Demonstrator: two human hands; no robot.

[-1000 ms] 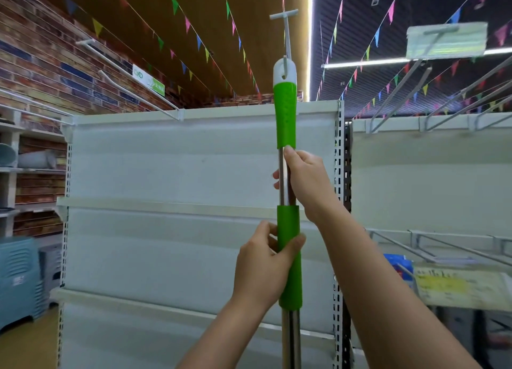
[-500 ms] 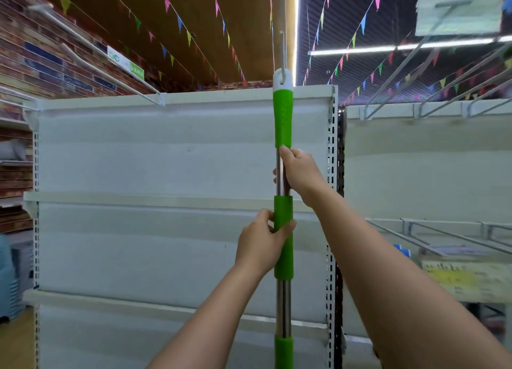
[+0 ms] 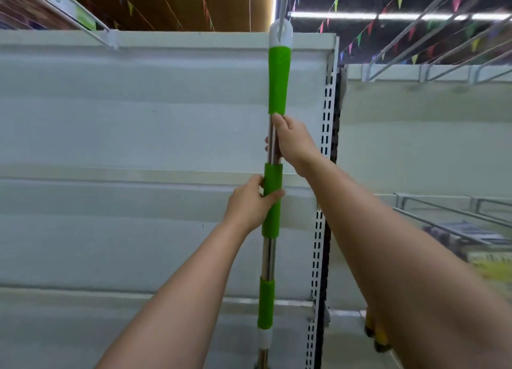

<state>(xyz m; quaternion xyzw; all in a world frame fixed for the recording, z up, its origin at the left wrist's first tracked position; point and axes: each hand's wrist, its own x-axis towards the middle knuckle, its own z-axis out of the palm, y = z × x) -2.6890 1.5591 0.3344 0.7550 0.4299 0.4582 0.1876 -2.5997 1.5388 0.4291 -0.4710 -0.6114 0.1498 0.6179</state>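
Left hand (image 3: 250, 202) grips the mop handle (image 3: 278, 83) at its middle green sleeve; right hand (image 3: 293, 141) holds the steel section just above.

- Both arms are stretched up and forward, elbows barely bent.
- Left hand (image 3: 250, 202) is wrapped round the pole (image 3: 278, 83), thumb laid across the front.
- Right hand (image 3: 293, 143) is clamped on it just above, wrist kinked.

Nothing here reads clearly. The white-and-green sign (image 3: 72, 10) at upper left bears dark marks, perhaps a logo, too blurred to make out. The yellow label (image 3: 494, 270) at the right edge is smeared beyond reading.
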